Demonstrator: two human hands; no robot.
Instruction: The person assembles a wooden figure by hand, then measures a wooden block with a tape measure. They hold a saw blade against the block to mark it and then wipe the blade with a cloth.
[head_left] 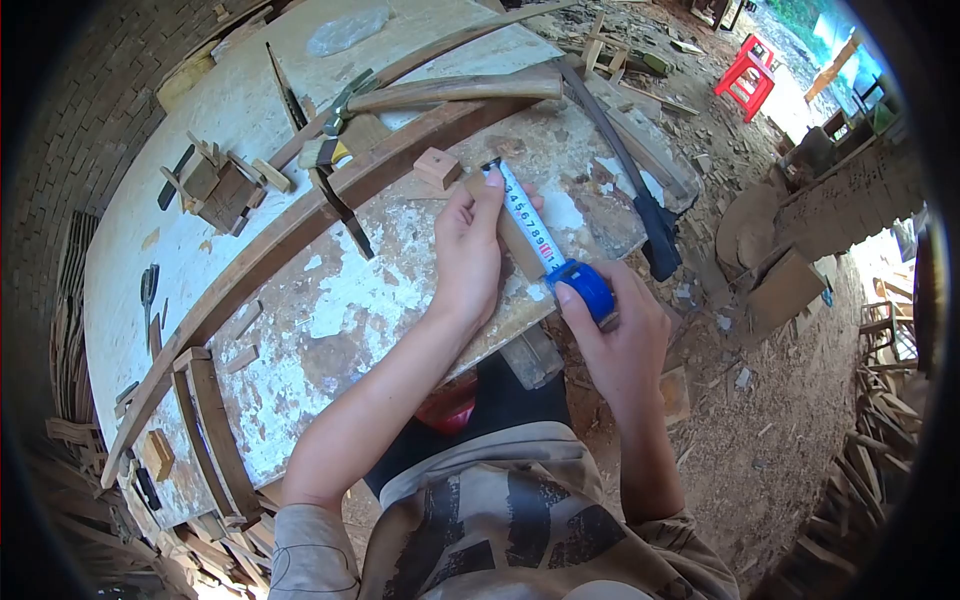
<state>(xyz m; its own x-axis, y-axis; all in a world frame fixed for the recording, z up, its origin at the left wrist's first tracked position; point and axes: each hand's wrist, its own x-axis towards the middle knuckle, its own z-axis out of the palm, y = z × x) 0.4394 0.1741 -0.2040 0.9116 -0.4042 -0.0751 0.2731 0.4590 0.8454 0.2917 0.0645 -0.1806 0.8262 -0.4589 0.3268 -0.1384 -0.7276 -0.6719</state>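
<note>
Where the near side of the workbench [310, 345] lies below, the wooden piece [519, 252] sits pinched in your left hand [470, 245], the blue tape measure [588, 292] gripped in your right hand [628, 325]; hold its blade [522, 212] flat, tip [491, 165] flush.

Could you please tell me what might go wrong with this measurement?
The left hand could slip near the tip of the white, numbered tape blade, shifting it along the flat brown wooden piece. The right hand grips the blue tape-measure case by the edge of the paint-flecked worktop, so a loosened grip might drop it.
</note>
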